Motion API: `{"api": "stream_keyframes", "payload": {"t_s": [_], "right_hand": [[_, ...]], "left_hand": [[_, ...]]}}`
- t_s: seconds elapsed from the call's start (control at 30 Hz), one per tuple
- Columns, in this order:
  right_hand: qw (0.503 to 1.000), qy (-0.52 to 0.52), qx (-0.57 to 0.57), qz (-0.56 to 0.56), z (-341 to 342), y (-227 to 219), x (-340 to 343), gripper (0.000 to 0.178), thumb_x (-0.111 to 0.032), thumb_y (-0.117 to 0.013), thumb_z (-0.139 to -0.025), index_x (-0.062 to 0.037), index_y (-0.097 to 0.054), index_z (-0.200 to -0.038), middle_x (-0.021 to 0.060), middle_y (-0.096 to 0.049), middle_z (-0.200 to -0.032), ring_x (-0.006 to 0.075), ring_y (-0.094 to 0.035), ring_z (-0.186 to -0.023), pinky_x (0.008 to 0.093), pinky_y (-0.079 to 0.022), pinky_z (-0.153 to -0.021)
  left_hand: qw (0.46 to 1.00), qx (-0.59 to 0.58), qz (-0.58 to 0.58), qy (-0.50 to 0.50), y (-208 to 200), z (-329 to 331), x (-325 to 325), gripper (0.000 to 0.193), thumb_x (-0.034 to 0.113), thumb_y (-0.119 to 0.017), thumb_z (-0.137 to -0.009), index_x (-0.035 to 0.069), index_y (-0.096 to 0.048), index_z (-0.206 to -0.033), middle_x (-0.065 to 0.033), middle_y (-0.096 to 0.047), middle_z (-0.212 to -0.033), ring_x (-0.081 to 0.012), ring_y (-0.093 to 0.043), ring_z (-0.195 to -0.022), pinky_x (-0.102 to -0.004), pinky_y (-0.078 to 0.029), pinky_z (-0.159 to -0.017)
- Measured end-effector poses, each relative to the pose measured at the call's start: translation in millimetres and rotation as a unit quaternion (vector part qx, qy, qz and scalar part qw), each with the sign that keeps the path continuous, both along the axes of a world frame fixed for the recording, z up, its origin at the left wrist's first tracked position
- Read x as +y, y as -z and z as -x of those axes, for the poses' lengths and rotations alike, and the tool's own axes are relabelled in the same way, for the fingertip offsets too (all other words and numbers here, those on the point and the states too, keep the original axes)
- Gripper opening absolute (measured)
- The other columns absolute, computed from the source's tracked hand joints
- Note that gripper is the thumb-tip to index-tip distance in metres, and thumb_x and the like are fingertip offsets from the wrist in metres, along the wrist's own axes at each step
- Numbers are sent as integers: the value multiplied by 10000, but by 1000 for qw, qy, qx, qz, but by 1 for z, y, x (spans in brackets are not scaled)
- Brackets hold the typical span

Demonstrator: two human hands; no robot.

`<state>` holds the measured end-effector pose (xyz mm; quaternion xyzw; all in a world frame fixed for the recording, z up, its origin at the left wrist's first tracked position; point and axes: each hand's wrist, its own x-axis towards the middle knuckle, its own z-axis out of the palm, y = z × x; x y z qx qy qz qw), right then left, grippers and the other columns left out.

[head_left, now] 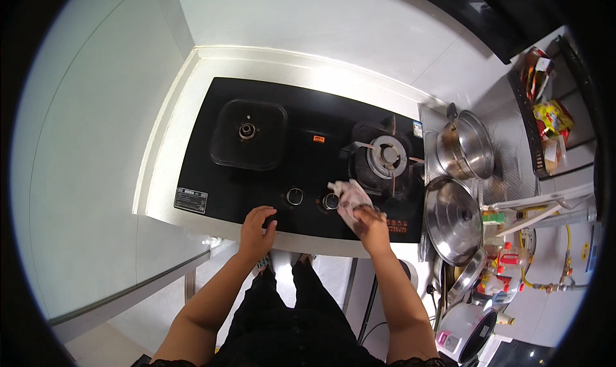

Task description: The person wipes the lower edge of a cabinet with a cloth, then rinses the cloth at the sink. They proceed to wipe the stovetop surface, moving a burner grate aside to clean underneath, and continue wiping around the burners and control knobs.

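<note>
A pale pinkish cloth (350,197) is bunched in my right hand (372,228), which presses it on the black glass gas stove (311,168) beside the right control knob (331,201). Part of the cloth is hidden under my fingers. My left hand (258,231) rests at the stove's front edge, its thumb and fingers apart with nothing between them. The left knob (294,196) lies just beyond it. At the stove's right stands a burner (387,155) with its pan support on. On the left, a bare burner (247,131) shows without cap or support.
Right of the stove, a steel pot (465,145) stands behind a round steel lid (453,216). A black wall rack (536,136) holds several packets. Several bottles (511,258) and a white rice cooker (465,332) sit lower right. A wall panel (83,155) closes the left side.
</note>
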<state>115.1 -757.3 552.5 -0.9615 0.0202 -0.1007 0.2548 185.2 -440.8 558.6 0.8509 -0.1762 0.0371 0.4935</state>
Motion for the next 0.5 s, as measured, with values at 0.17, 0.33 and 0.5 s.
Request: {"api": "stream_keyframes", "payload": {"t_s": [0.17, 0.33, 0.5], "right_hand": [[993, 48, 111, -9, 77, -32, -56, 277, -18, -751, -625, -75, -729, -895, 99, -697, -976, 258, -667, -931, 381, -492, -841], [979, 171, 73, -86, 44, -70, -44, 392, -226, -770, -741, -120, -707, -1113, 209, -586, -1272, 340, -539, -1180, 395, -451, -953], [985, 121, -58, 105, 30, 32, 62, 560, -327, -700, -786, -223, -566, -1320, 171, -403, -1463, 452, -353, -1324, 584, -266, -1072]], "left_hand": [[999, -5, 19, 46, 5, 1, -1, 286, 2, -649, -794, 42, -607, -1074, -148, -627, -1108, -341, -591, -1037, -396, -476, -889], [998, -33, 2, 59, 5, 1, -3, 265, -5, -659, -790, 35, -618, -1048, -152, -633, -1092, -338, -613, -1011, -381, -495, -860], [998, -20, -5, 67, 8, -1, -6, 268, 1, -658, -795, 41, -616, -1056, -145, -632, -1094, -336, -611, -1010, -384, -496, -856]]}}
